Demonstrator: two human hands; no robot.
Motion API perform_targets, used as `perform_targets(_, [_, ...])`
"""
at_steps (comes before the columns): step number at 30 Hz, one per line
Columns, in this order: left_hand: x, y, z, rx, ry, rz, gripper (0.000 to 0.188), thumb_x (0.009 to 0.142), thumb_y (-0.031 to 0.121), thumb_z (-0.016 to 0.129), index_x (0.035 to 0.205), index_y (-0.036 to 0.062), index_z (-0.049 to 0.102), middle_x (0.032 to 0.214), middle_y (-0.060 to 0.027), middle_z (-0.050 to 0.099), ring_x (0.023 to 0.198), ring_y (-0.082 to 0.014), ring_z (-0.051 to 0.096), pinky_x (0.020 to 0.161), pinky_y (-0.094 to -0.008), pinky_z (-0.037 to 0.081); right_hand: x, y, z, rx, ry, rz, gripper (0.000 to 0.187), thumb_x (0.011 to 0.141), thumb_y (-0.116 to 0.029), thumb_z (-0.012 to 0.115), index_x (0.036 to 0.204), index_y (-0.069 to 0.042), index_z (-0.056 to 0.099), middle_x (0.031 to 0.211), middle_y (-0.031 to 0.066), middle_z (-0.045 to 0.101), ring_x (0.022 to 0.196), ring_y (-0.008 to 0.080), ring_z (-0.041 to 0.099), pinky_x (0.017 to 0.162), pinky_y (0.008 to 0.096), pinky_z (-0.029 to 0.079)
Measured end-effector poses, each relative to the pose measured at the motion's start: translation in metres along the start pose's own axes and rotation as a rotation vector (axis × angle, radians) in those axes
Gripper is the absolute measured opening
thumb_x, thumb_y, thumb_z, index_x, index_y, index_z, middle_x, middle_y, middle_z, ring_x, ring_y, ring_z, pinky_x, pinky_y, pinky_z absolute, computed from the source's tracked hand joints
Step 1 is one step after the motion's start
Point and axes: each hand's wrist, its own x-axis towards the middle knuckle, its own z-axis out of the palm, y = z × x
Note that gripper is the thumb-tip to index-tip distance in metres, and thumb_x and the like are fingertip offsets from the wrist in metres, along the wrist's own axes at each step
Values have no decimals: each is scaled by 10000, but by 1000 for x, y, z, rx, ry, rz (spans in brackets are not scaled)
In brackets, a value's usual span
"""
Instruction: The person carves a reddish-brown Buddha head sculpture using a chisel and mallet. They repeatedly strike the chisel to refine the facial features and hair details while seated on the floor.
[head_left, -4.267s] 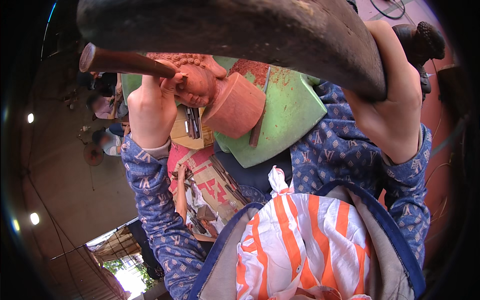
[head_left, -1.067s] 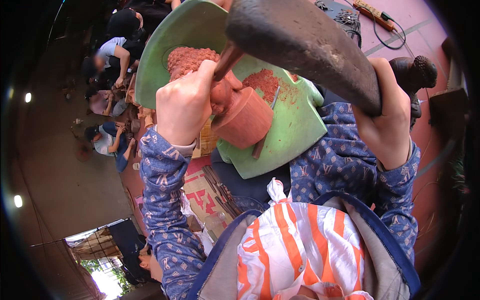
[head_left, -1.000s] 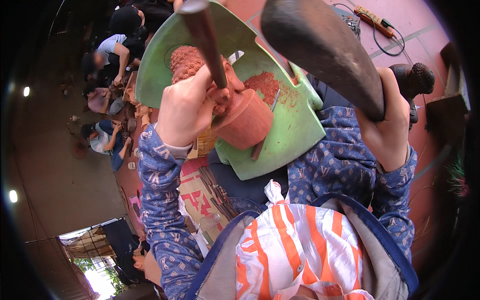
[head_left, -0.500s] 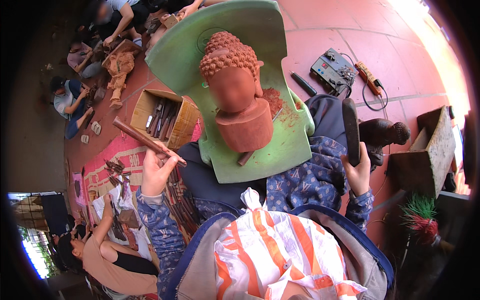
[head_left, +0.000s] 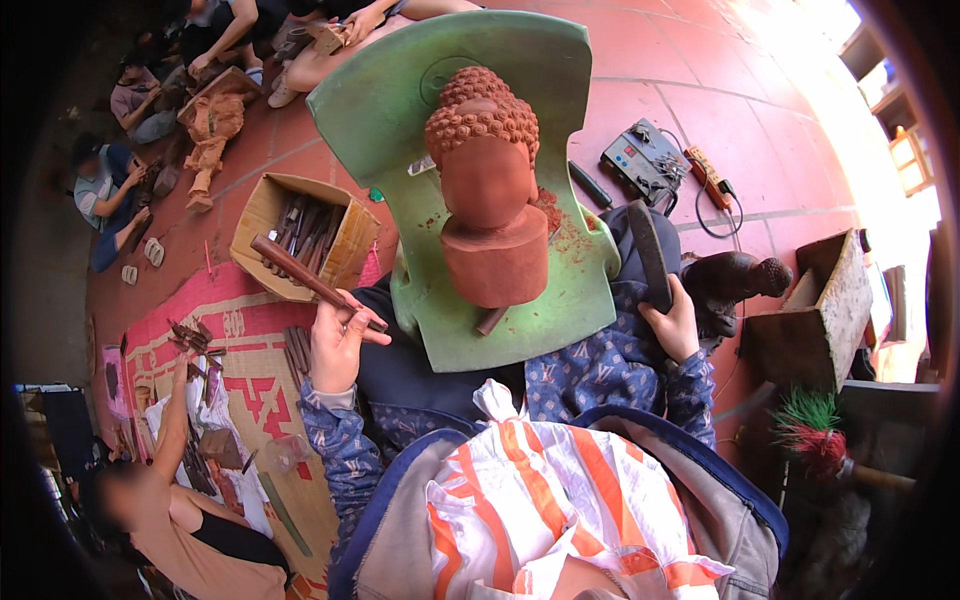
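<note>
My left hand (head_left: 337,345) is closed around the lower end of a wooden-handled carving tool (head_left: 298,270), a brown round rod slanting up to the left; its tip is hard to make out. In my right hand (head_left: 673,322) I grip a long, flat, dark bar (head_left: 648,250) with a rounded end, standing up over my right knee. Between the hands, a reddish carved wooden head (head_left: 490,230) with knobbly curls sits upright on a round block base. It rests on a green plastic chair seat (head_left: 425,335) across my lap, with wood shavings (head_left: 570,238) and a short brown stick (head_left: 491,320). Neither hand touches the head.
A cardboard box (head_left: 350,240) of several tools stands front left, beside a pink patterned mat (head_left: 180,310). At right are a grey control box (head_left: 640,155), an orange power strip (head_left: 708,178), a dark figure (head_left: 735,285), a wooden box (head_left: 815,330) and a brush (head_left: 812,430). Other people sit at left.
The view has shifted slightly. The bar in my right hand now leans left at its top and sits closer to my knee. A person at lower left reaches farther out over the mat.
</note>
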Motion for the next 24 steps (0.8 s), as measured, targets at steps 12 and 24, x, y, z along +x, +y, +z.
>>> perform_targets(12, [41,17,30,-110,91,199,160,978,122,543,1052,-8,487,991,-206,666,867,-262,691,784,-337,570,6,-10,0,-94,-31,55,318,721,-69,687,987,28,541,821,179,624,763,266,613,729,346,476])
perform_targets(24, [62,39,64,-181,133,359,205,987,158,530,1043,-37,499,1004,-212,663,920,-289,688,818,-347,574,8,-3,2,-80,-37,67,311,724,-72,685,982,26,544,804,177,621,736,259,611,712,343,481])
